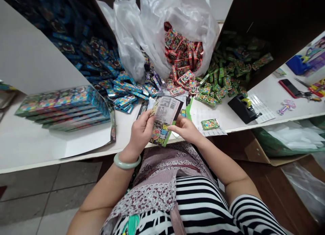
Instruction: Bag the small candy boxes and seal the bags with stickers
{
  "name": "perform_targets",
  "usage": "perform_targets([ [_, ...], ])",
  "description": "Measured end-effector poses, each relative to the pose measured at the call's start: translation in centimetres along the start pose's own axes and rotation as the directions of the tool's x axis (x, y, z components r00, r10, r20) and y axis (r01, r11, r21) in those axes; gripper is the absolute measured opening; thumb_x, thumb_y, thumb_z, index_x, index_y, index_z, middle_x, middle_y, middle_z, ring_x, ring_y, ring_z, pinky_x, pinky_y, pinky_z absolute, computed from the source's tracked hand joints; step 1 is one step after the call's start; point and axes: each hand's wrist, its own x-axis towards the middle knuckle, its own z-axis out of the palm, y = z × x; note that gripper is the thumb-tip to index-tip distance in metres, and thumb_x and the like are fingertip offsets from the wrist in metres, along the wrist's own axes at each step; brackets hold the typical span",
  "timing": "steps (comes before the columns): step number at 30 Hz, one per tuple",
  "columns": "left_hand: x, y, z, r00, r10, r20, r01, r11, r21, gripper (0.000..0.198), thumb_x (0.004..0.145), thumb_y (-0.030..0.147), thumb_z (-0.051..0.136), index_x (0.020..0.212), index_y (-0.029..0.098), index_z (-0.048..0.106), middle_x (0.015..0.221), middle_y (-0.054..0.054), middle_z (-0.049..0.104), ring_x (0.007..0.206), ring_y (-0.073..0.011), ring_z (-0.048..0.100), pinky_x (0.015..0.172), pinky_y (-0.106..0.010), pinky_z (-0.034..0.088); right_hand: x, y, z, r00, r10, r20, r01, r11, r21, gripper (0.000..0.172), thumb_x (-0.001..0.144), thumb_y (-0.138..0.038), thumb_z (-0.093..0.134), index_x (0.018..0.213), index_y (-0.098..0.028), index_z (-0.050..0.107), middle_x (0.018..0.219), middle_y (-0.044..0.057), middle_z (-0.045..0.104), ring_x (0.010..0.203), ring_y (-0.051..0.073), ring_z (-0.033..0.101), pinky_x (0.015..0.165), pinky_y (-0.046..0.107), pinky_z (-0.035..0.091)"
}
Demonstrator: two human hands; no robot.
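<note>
Both my hands grip one flat printed carton (pixel 166 118) just above the table's front edge, its grey barcode side facing up. My left hand (pixel 141 130) pinches the carton's left edge, with a pale green bangle on the wrist. My right hand (pixel 186 127) pinches its right edge. Behind it lie more flat cartons (pixel 188 106). Further back are piles of small packets: blue ones (pixel 122 89) at left, red ones (pixel 184 64) spilling from a clear plastic bag (pixel 162 28), green ones (pixel 223 81) at right. One green packet (pixel 210 124) lies alone on a sheet of paper.
A stack of filled display boxes (pixel 64 106) sits at left on the white table (pixel 30 140). A black tape dispenser (pixel 243 108) stands at right, with a red phone (pixel 289 88), keys and scissors beyond. A cardboard box (pixel 256 150) with bags sits below the table.
</note>
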Motion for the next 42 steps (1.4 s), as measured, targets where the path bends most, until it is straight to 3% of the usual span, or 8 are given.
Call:
perform_targets([
  [5,-0.6,-0.7,2.9,0.938,-0.3,0.175,0.347,0.785,-0.513,0.04,0.087,0.056,0.062,0.097,0.018,0.067,0.085,-0.004,0.073,0.078,-0.0188,0.069,0.069,-0.03,0.058,0.7,2.3,-0.3,0.989,0.104,-0.102,-0.083,0.978,0.189,0.042,0.07,-0.057,0.076,0.072,-0.025,0.049,0.065,-0.005,0.057,0.065,0.014,0.056,0.063,0.03,0.05],
  [8,-2.4,-1.2,3.2,0.856,-0.336,0.392,0.501,0.723,-0.475,0.044,0.081,0.052,0.073,0.109,0.019,0.067,0.089,-0.005,0.074,0.079,-0.0181,0.07,0.069,-0.028,0.058,0.2,2.7,-1.5,0.971,0.16,-0.176,-0.126,0.973,0.194,0.048,0.067,-0.061,0.077,0.071,-0.024,0.048,0.06,-0.007,0.05,0.058,0.011,0.048,0.055,0.026,0.043],
  [13,-5.4,-2.1,2.7,0.724,-0.319,0.612,0.666,0.556,-0.498,0.051,0.078,0.052,0.078,0.114,0.018,0.067,0.091,-0.007,0.075,0.078,-0.0194,0.072,0.074,-0.031,0.06,-2.1,4.2,-1.8,0.962,0.262,-0.077,-0.242,0.949,0.203,0.051,0.067,-0.067,0.077,0.073,-0.025,0.049,0.057,-0.007,0.051,0.051,0.012,0.049,0.049,0.027,0.042],
  [19,-3.4,-2.3,3.5,0.883,-0.356,0.306,0.469,0.636,-0.613,0.069,0.087,0.039,0.071,0.149,0.026,0.042,0.106,-0.004,0.073,0.089,-0.015,0.07,0.079,-0.026,0.058,-4.1,4.7,-0.8,0.945,0.322,0.059,-0.327,0.925,0.192,0.044,0.07,-0.06,0.078,0.084,-0.026,0.055,0.063,-0.006,0.056,0.055,0.014,0.055,0.052,0.029,0.048],
  [24,-2.9,-1.2,3.7,0.911,-0.272,0.311,0.408,0.711,-0.573,0.07,0.086,0.033,0.07,0.149,0.029,0.04,0.11,-0.004,0.069,0.093,-0.0145,0.069,0.085,-0.027,0.058,-4.1,2.9,-1.5,0.941,0.176,-0.288,-0.129,0.976,0.174,0.066,0.072,-0.039,0.082,0.127,-0.034,0.046,0.089,-0.003,0.068,0.072,0.017,0.064,0.063,0.032,0.052],
  [27,-3.2,-0.7,3.0,0.92,-0.221,0.323,0.372,0.748,-0.55,0.061,0.084,0.033,0.074,0.139,0.027,0.05,0.104,-0.003,0.069,0.09,-0.0149,0.068,0.081,-0.027,0.058,-4.1,2.1,-2.0,0.954,0.124,-0.271,-0.099,0.99,0.102,0.058,0.08,-0.038,0.075,0.131,-0.036,0.047,0.091,-0.002,0.068,0.069,0.016,0.062,0.06,0.032,0.05],
  [34,-3.6,1.7,1.2,0.939,-0.212,0.271,0.31,0.863,-0.398,0.022,0.09,0.04,0.066,0.099,0.019,0.064,0.083,-0.001,0.066,0.074,-0.0123,0.062,0.066,-0.024,0.052,-5.0,0.4,-3.1,0.996,0.067,-0.06,-0.072,0.994,-0.082,0.018,0.09,-0.041,0.065,0.101,-0.029,0.06,0.07,-0.003,0.059,0.06,0.014,0.052,0.053,0.028,0.044],
  [42,-1.4,3.7,0.3,0.913,-0.187,0.363,0.344,0.83,-0.438,0.016,0.085,0.033,0.072,0.085,0.017,0.068,0.093,-0.006,0.075,0.088,-0.0148,0.07,0.079,-0.027,0.057,-3.7,-2.4,-3.8,0.999,0.009,-0.046,-0.011,0.999,-0.042,0.026,0.087,-0.042,0.069,0.075,-0.021,0.06,0.088,0.004,0.064,0.072,0.013,0.057,0.051,0.023,0.045],
])
